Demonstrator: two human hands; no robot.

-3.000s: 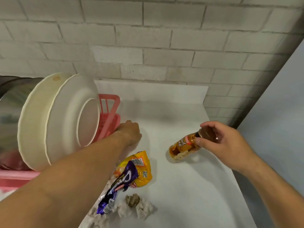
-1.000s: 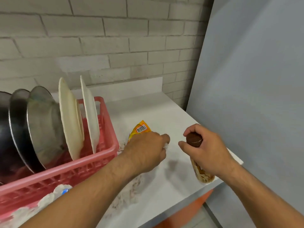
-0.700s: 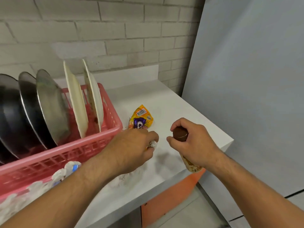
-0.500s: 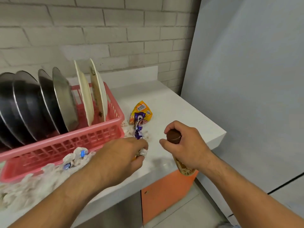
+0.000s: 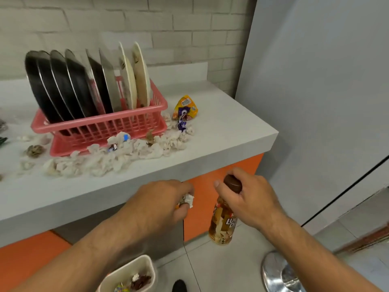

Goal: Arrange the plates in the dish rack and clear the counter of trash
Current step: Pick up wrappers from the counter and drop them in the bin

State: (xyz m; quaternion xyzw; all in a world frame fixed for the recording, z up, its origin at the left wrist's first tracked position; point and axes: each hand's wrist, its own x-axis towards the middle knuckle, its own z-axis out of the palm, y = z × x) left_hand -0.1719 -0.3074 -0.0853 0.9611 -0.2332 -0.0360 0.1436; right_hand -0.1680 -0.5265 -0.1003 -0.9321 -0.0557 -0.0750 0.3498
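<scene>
Both hands now off the counter [image 5: 221,131], bin [image 5: 126,268] below: my left hand [image 5: 162,203] clutches a tissue wad [image 5: 188,200], right hand [image 5: 248,201] grips the bottle [image 5: 223,224] by its neck. Plates [image 5: 139,76] sit in the dish rack [image 5: 101,125]; tissues [image 5: 117,157] and wrappers [image 5: 185,109] still litter the counter.

The left hand [image 5: 164,199] curls round a wad of paper [image 5: 188,200], most of it buried under the fingers; only a white tip and an orange fleck show. The right hand [image 5: 248,199] covers the neck of the bottle [image 5: 223,225], and its label reads only in part. Below the left hand a bin [image 5: 145,264] is cut by the bottom edge, its scraps too small to name. Below the right hand a round metal thing [image 5: 277,275] runs off the frame. Far left of both hands, dark items [image 5: 2,128] on the surface [image 5: 221,127] are cut by the edge.
</scene>
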